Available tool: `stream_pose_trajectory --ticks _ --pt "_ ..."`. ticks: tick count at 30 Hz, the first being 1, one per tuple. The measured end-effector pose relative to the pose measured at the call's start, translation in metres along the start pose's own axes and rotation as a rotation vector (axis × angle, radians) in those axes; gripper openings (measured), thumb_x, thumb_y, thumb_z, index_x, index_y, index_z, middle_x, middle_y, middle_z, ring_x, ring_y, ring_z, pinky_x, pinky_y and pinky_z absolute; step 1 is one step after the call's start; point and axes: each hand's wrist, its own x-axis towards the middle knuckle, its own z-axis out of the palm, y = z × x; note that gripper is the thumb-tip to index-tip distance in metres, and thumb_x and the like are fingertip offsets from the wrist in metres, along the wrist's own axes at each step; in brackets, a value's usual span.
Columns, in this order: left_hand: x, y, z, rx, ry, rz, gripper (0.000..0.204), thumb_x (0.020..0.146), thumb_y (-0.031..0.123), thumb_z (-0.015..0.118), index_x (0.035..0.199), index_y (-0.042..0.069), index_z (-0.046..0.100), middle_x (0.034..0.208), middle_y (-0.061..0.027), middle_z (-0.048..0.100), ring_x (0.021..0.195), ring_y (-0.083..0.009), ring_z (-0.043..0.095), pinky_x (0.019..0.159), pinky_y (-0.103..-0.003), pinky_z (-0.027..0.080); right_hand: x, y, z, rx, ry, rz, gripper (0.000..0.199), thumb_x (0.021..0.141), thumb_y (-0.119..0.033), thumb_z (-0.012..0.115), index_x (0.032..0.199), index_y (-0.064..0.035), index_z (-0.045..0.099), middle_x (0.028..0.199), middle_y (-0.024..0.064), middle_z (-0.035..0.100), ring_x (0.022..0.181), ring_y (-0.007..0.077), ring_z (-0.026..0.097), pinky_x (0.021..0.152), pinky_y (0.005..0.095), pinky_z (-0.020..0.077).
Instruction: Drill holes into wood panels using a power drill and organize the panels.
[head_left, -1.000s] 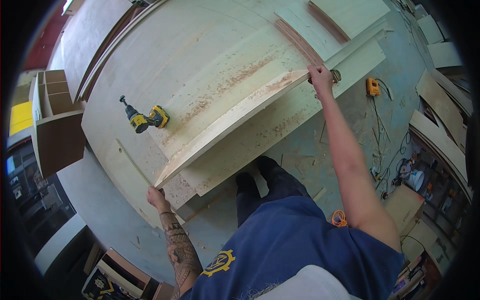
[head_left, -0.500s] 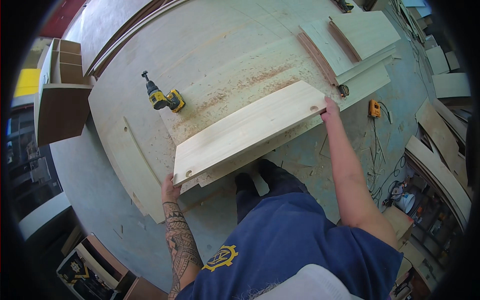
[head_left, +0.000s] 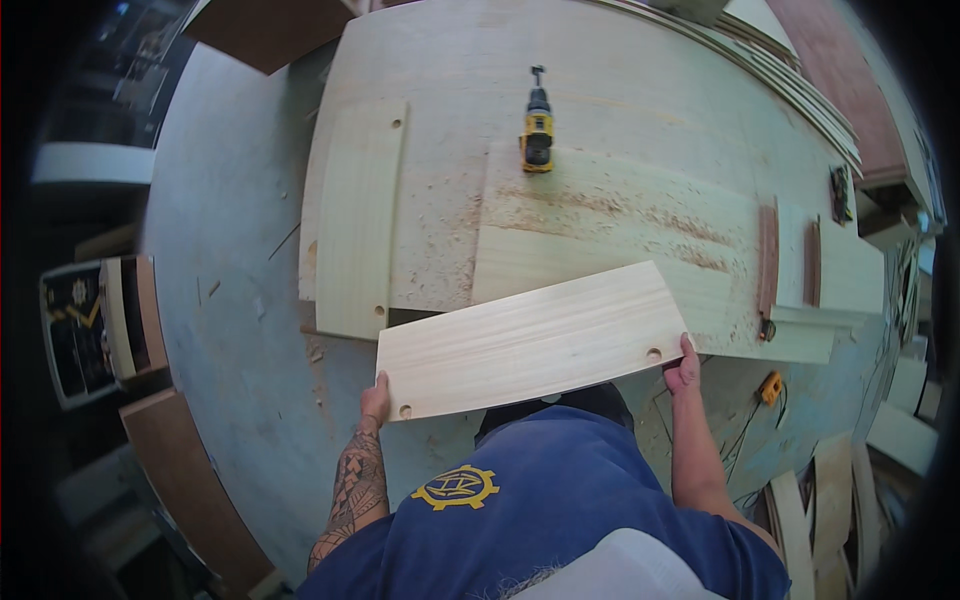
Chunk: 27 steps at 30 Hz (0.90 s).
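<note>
A pale wooden board [head_left: 530,335] is held up in front of my body, tilted a little so its right end sits higher. Two round drilled recesses show near its close edge, one by each end. My left hand [head_left: 376,400] grips the left end, thumb on top and fingers hidden beneath. At the right end, my right hand [head_left: 684,367] clasps the corner the same way. Beyond the board, a yellow and black cordless drill [head_left: 538,135] stands on the work surface with its bit pointing away. To the left lies a similar board [head_left: 358,220] with round recesses along its right edge.
Wood shavings [head_left: 575,200] cover a pale panel [head_left: 620,260] on the big work sheet. Stacked panels [head_left: 845,265] lie at the right, near a tape measure [head_left: 767,330]. An orange corded tool [head_left: 769,388] rests on the floor. Offcuts lean at the lower right.
My view has turned left, so the drill and panels appear shifted right. The held board has come closer to my body and lies more level. Both hands keep their grip on it.
</note>
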Motion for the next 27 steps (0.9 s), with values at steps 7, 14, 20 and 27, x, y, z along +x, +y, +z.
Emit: stream_pose_trajectory --ticks 7,14,20,27 --pt "-0.080 -0.216 0.027 -0.579 0.256 -0.452 0.091 0.094 0.071 0.049 0.117 -0.016 0.065 0.122 -0.0302 0.067 0.115 -0.0418 0.065 0.097 -0.045 0.050 0.044 0.133 0.244 -0.169 -0.377 0.317 0.051 0.103 -0.032 0.060 0.143 -0.0033 0.048 0.142 0.0138 0.057 0.134 0.0305 0.052 0.115 0.0503 0.0389" --pt "-0.081 -0.173 0.079 -1.057 0.366 -0.741 0.096 0.095 0.075 0.044 0.120 -0.016 0.062 0.125 -0.0271 0.067 0.113 -0.0408 0.065 0.093 -0.048 0.052 0.013 0.239 0.444 -0.701 -0.594 0.355 0.078 0.090 -0.045 0.074 0.151 -0.0109 0.038 0.133 0.0128 0.058 0.122 0.0282 0.055 0.105 0.0491 0.0427" --pt "0.017 -0.069 0.064 -1.179 0.468 -0.736 0.091 0.100 0.070 0.038 0.122 -0.016 0.061 0.129 -0.0320 0.062 0.118 -0.0452 0.062 0.097 -0.049 0.053 -0.053 0.264 0.419 -1.490 -0.959 -0.124 0.080 0.089 -0.043 0.074 0.148 0.0010 0.044 0.120 0.0234 0.070 0.109 0.0315 0.068 0.095 0.0374 0.0519" --pt "0.122 0.028 0.045 -1.240 0.246 -0.520 0.080 0.103 0.062 0.039 0.139 -0.008 0.052 0.140 -0.0252 0.058 0.124 -0.0415 0.060 0.105 -0.048 0.051 -0.051 0.130 0.199 -2.013 -0.587 -0.101 0.062 0.088 -0.044 0.071 0.132 -0.0017 0.062 0.121 0.0249 0.069 0.112 0.0371 0.068 0.097 0.0428 0.0530"
